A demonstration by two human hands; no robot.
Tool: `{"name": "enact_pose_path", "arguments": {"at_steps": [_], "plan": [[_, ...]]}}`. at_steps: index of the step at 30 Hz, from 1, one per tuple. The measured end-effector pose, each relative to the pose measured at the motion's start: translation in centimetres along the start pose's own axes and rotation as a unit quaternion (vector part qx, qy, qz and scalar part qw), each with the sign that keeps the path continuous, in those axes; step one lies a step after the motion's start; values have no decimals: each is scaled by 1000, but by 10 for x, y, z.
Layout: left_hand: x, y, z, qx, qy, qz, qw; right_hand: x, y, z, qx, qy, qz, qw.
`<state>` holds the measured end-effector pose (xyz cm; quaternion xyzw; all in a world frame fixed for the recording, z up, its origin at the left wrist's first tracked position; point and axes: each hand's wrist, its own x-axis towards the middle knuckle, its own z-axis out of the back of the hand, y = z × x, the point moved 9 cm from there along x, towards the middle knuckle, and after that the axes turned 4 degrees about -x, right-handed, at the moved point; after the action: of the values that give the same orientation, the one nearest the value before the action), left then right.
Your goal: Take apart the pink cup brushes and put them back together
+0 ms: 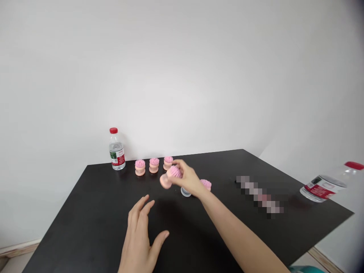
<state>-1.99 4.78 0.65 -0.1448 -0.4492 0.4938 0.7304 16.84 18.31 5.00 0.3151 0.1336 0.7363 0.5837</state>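
Holding a tilted pink brush above the desk, pinched in the right grip, with the left grip spread; probably calls for righting before release.

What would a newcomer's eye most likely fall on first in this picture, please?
Probably the pink-topped brush that the right hand holds tilted above the black table, near the middle of the picture. Next might come three similar brushes in a row near the table's back edge, then a red-capped bottle at the back left and another bottle at the right.
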Motion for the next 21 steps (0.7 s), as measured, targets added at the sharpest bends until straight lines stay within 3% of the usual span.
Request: {"name": "enact_pose_path", "arguments": {"at_steps": [2, 5, 9, 12, 16, 21], "plan": [[2, 2, 3, -24, -2, 8, 1000, -35, 25, -22, 128, 61, 39, 989], [6, 12, 1, -61, 20, 76, 995, -73, 47, -49, 289, 134, 41, 947], [9, 18, 0, -72, 43, 137, 987, -88, 43, -62, 379, 142, -9, 915], [10, 12, 3, -46, 36, 94, 994, -90, 34, -66, 386, 153, -31, 909], [8, 7, -2, -17, 37, 43, 998, -92, 31, -66, 339, 155, -12, 928], [8, 10, -9, -10, 83, 75, 994, -95, 36, -56, 278, 145, -8, 950]]}}
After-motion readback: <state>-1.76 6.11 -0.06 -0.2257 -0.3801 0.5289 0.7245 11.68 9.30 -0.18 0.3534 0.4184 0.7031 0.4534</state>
